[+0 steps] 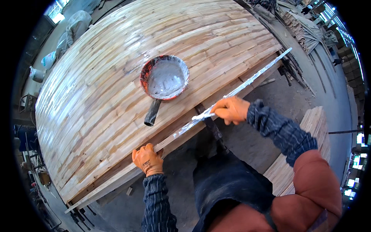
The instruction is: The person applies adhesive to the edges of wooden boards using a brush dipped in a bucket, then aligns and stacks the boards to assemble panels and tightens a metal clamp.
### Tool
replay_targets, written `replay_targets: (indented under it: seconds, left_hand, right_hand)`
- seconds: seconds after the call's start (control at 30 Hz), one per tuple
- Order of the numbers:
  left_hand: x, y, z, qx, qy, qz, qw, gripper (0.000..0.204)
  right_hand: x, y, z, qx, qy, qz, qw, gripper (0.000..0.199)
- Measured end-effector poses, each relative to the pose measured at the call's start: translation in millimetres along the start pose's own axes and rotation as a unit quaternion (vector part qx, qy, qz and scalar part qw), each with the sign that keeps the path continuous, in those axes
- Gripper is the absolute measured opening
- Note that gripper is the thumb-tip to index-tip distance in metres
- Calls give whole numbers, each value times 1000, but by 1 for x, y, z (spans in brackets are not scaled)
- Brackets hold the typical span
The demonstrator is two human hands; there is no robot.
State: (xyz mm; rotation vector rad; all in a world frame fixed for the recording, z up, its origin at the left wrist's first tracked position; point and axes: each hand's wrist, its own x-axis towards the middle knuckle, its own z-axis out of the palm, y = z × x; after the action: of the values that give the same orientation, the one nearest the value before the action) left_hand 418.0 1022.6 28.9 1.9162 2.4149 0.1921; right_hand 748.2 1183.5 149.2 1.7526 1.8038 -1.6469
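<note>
A long narrow wooden strip [160,145] lies along the near edge of a broad surface of joined wooden slats [216,65]. My left hand [148,159], in an orange glove, is closed around the strip left of centre. In the other orange glove, my right hand [231,110] grips a small brush [201,116] coated in white paste; its bristles are hard to make out. The brush touches the strip's upper edge. Wet white paste covers the strip from there to its far right end. A red-rimmed pan [184,73] of white paste, with a dark handle [152,113], rests on the slats.
A stack of wooden boards [284,174] stands at my right. Timber piles [305,33] lie at the far right, with dark metal bars [295,69] by the slats' right corner. White containers [37,74] stand at the far left. A metal bar [211,127] juts toward me.
</note>
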Motion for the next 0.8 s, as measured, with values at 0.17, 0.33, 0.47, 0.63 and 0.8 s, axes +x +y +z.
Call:
replay_targets:
  seconds: [0.17,0.33,0.47,0.63,0.8]
  left_hand:
    - [2,3,-1,2,-7,-9,1000,35]
    - [2,7,-1,8,-25,-23,999,36]
    - [3,8,-2,16,-24,-17,999,38]
    - [3,9,-4,18,-33,-19,999,38]
    - [2,9,-3,18,-24,-15,999,38]
  right_hand:
    - [-13,66,49,38,276,-178,944,35]
    - [11,143,63,-83,409,-113,902,41]
    - [14,171,54,-78,485,-133,861,39]
    - [9,148,87,-53,440,-105,890,41]
    - [6,147,90,-35,425,-109,898,40]
